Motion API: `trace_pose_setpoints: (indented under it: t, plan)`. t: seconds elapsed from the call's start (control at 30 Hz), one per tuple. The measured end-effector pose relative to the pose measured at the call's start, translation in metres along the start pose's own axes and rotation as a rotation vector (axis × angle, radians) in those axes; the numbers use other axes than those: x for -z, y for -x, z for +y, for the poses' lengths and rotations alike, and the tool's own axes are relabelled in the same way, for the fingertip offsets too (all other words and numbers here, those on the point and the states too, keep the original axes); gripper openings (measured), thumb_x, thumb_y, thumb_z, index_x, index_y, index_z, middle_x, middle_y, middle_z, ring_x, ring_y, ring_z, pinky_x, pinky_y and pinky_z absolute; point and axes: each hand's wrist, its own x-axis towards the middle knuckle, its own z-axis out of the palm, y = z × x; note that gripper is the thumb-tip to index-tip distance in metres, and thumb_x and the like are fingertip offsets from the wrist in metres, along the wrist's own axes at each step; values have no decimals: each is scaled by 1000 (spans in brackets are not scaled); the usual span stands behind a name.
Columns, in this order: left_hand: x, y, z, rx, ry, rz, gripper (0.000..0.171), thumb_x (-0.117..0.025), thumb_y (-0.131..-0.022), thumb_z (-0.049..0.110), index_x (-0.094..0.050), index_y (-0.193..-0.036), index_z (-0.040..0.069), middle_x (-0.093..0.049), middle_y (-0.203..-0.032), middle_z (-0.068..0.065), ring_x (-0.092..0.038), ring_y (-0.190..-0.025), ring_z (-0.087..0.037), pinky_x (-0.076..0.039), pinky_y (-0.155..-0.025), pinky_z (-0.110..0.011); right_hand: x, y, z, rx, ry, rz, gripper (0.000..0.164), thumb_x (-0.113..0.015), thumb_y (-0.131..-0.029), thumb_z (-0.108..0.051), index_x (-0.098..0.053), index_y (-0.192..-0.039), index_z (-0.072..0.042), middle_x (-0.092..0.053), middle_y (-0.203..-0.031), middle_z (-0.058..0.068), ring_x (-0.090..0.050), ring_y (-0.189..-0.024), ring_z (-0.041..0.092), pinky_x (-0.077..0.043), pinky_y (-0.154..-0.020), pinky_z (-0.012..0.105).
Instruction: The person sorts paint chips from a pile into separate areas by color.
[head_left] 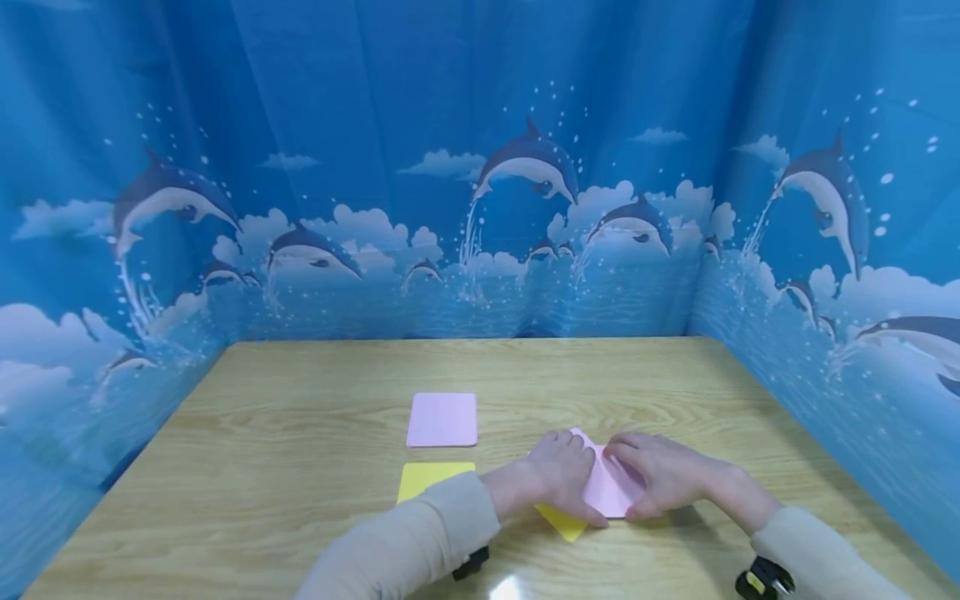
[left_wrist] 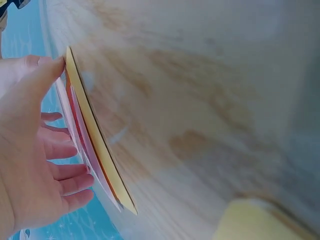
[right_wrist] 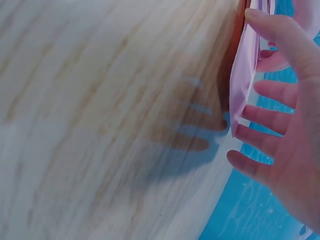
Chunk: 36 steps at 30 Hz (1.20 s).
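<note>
Both hands are at a creased pink paper point(head_left: 611, 487) on the right part of the table. My left hand point(head_left: 562, 471) covers its left side, with the thumb at the near edge and bent fingers towards the far edge. The right side is held by my right hand point(head_left: 663, 471), thumb near and fingers far, and the sheet bulges up between the hands. A yellow square point(head_left: 562, 522) sticks out beneath the pink paper at the lower left. The left wrist view shows the left thumb at the yellow piece's corner point(left_wrist: 97, 135). Palms hide part of the paper.
A pink square point(head_left: 442, 419) lies flat to the left of the hands. Nearer, a yellow square point(head_left: 431, 477) is partly covered by the left forearm. The wooden table point(head_left: 300, 417) meets a blue dolphin curtain point(head_left: 420, 200) at the back and sides.
</note>
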Motion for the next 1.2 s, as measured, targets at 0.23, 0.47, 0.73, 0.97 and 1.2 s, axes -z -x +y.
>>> trace_pose_setpoints:
  t: [0.23,0.47,0.73,0.97,1.2]
  plan:
    - [2,4,-5,-3,-16,28,89,-52,-65,81,-50,-122,12,-50,-110,2,-45,-101,-11,-37,-92,-27,4,-2,-2,-51,-8,-18,85,-75,-62,-56,-52,-120,2,-52,-118,14,-53,-102,26,-47,-82,44]
    - [2,11,-19,-37,-15,85,83,-54,-67,78,-53,-117,11,-48,-100,4,-44,-94,-10,-38,-85,-24,6,-6,-3,-51,-1,-3,90,-75,-60,-58,-50,-122,2,-50,-122,18,-52,-105,31,-46,-85,47]
    - [3,21,-41,-45,3,104,87,-50,-66,82,-53,-116,11,-47,-97,3,-42,-90,-11,-38,-80,-25,8,-19,-7,-38,13,16,89,-76,-60,-55,-50,-121,5,-50,-121,20,-52,-106,33,-45,-87,47]
    - [1,30,-56,-1,3,87,86,-53,-68,78,-52,-120,9,-50,-104,-2,-46,-97,-15,-40,-88,-28,5,-40,-9,18,53,92,83,-75,-62,-56,-53,-117,2,-53,-116,15,-54,-99,26,-49,-82,40]
    - [-2,38,-74,58,55,106,87,-54,-68,76,-51,-121,7,-51,-110,-7,-47,-100,-19,-41,-88,-30,7,-63,-14,-17,11,53,78,-77,-63,-46,-53,-118,3,-51,-120,16,-51,-105,28,-46,-87,42]
